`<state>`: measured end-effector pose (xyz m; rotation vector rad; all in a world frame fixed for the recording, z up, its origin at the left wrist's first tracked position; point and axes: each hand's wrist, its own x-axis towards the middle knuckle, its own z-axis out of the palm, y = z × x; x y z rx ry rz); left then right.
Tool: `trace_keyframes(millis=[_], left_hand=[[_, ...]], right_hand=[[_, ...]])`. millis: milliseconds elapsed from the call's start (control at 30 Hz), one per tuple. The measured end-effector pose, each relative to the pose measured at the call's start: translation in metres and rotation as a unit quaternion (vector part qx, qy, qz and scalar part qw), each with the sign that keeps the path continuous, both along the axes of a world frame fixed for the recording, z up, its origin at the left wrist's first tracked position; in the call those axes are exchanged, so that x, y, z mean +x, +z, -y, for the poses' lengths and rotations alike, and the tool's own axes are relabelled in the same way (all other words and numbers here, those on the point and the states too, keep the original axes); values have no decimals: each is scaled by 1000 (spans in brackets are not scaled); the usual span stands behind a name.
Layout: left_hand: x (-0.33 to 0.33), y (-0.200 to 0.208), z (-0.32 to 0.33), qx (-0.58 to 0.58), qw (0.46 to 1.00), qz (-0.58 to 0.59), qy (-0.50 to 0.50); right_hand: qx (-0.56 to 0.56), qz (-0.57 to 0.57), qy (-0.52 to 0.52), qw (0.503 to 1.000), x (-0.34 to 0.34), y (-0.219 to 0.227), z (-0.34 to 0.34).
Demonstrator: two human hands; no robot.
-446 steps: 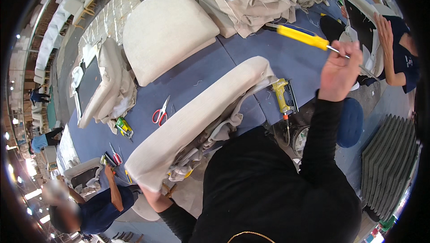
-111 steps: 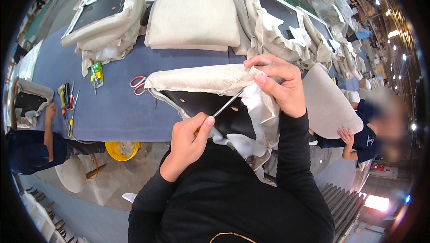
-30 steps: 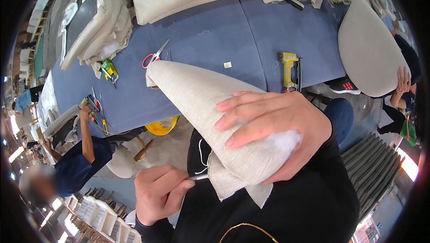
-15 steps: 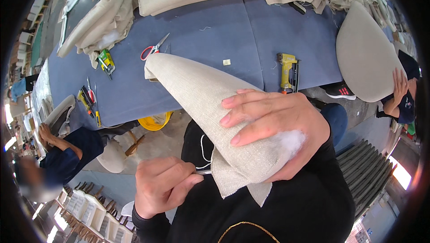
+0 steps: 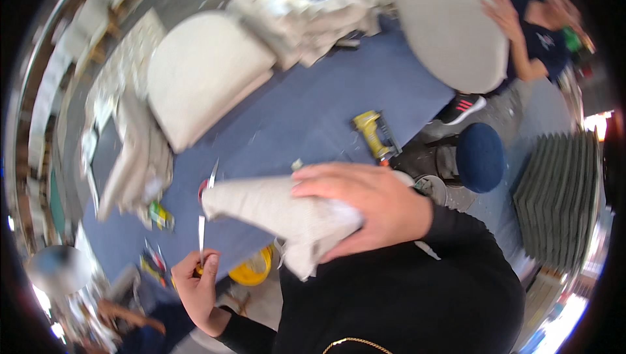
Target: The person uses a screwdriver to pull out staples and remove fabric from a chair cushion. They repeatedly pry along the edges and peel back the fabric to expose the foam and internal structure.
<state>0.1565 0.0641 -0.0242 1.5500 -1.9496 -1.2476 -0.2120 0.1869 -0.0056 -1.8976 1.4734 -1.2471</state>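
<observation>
My right hand [image 5: 368,207] grips a beige fabric-covered pad [image 5: 257,204], fingers over its top and thumb underneath. White stuffing [image 5: 342,217] shows beside the palm, and loose cloth [image 5: 303,253] hangs from the lower edge. My left hand [image 5: 197,282] is closed around the yellowish handle of a slim metal-shafted tool [image 5: 201,233], which points upward, apart from the pad. Its exact kind is blurred. Scissors with red handles [image 5: 212,178] lie at the pad's narrow far end, partly hidden by it.
On the blue-grey table [image 5: 313,106] lie a yellow staple gun [image 5: 372,133], a green-yellow box [image 5: 160,216] and beige padded panels [image 5: 202,67]. A yellow bucket [image 5: 251,268] stands below the near edge. At right, a person's hand [image 5: 505,15] holds another panel [image 5: 450,34], beyond a blue stool [image 5: 480,157].
My left hand has drawn the tool away from the pad's lower edge and turned it upward. The pad has tipped closer to level. The whole view has swung round and blurred.
</observation>
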Motion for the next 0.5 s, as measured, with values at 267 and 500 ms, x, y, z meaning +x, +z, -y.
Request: trace_keyframes(millis=[267, 500], left_hand=[[-82, -32, 64, -125, 983, -132, 16], [-142, 32, 82, -147, 968, -138, -150]], right_hand=[[-129, 81, -54, 987, 3, -15, -14], [-68, 43, -40, 996, -3, -23, -19]])
